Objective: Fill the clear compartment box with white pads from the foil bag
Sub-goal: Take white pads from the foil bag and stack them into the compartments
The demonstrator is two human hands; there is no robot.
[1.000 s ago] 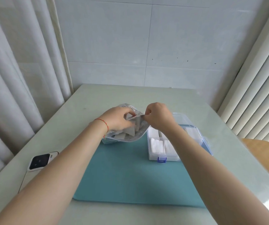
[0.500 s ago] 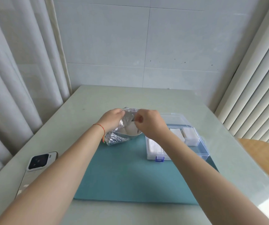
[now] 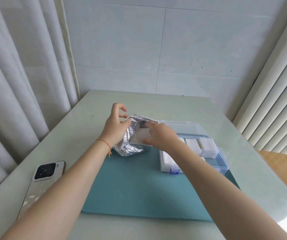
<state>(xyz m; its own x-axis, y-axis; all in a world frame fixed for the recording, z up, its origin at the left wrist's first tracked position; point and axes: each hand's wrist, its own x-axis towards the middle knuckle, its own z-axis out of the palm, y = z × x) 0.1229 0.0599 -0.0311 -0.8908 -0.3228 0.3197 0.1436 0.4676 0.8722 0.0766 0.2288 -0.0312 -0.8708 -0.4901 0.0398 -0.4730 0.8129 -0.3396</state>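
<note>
Since the earlier frame the right hand (image 3: 158,135) has gone from the rim of the foil bag (image 3: 130,141) into its mouth, and the left hand (image 3: 115,126) has shifted to the bag's left wall. The left hand now pinches the crinkled foil edge with thumb and one finger, its other fingers curled loosely above. The right hand's fingers are curled round a white pad (image 3: 143,135) at the bag's opening. The bag sits tilted at the far left corner of the teal mat (image 3: 139,187), just beside the clear compartment box (image 3: 213,163), whose lid is swung back. Several compartments already hold white pads (image 3: 193,147). A phone (image 3: 44,177) lies face down on the worktop (image 3: 251,153), left of the mat.
</note>
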